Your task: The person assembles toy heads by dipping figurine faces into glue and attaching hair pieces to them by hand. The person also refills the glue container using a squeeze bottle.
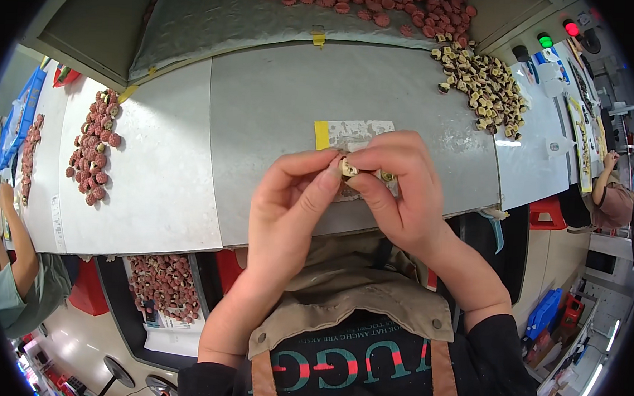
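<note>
Both hands meet above the near part of the grey table. Thumb and forefinger of my right hand (403,192) pinch a small cream-coloured piece (348,169) with dark marks. My left hand (288,204) is closed at its fingertips against the same piece; a bit of pink shows there, mostly hidden by the fingers. More cream bits (387,176) show by the curled fingers of my right hand. Beneath the hands lies a worn pale sheet (367,129) with yellow tape (322,135) at its left edge.
Pink ridged caps (377,4) are heaped on a covered surface at the back. Loose cream-and-dark pieces (484,85) are piled at the right. Pink-capped pieces (94,147) lie at the left, and more fill a black bin (134,332) below. Co-workers (611,199) sit on both sides.
</note>
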A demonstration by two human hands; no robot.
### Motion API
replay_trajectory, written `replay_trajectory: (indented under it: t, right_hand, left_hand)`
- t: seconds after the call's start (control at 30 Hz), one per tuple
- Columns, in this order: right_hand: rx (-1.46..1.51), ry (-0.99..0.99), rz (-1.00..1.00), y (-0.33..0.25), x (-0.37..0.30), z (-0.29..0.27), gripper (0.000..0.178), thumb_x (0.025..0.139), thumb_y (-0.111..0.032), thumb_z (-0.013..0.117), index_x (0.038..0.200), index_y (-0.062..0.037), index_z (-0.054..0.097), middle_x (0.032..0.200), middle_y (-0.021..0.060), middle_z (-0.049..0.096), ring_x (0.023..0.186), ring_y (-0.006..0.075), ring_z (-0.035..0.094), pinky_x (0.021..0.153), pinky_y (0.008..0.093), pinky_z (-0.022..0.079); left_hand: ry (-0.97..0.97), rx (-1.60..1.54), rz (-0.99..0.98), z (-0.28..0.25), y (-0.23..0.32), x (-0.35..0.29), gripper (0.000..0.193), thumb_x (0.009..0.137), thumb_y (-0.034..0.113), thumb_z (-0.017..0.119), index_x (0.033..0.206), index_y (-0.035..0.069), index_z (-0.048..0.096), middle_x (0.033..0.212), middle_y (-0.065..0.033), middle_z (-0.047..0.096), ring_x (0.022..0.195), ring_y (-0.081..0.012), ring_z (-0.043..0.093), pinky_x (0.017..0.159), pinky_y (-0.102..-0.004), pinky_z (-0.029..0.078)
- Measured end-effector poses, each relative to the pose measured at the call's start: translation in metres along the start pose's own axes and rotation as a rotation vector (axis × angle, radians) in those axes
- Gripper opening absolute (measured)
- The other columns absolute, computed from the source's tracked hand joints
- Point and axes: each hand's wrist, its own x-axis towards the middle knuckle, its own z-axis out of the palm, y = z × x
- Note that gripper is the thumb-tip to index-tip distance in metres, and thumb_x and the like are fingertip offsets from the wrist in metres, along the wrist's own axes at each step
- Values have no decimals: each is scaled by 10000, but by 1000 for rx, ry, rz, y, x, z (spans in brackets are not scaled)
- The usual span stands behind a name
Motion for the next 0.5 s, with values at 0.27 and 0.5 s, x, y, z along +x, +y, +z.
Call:
replay_trajectory:
  t: [0.27,0.5]
  right_hand:
    - [107,-10,108,-3,-1,0,189,868,-47,651,1043,-25,583,971,114,579,851,236,565,730,311,477]
    - [-16,-52,-17,0,4,-10,229,832,-65,703,1029,-37,590,955,95,613,852,244,595,717,322,485]
  left_hand:
    - [20,194,231,2,-11,-5,235,916,25,618,1144,-14,581,1082,-93,639,986,-121,603,899,-262,486]
    - [-22,70,-23,-3,-1,-2,207,911,-1,613,1117,-16,598,1086,-91,633,991,-128,608,887,-254,484]
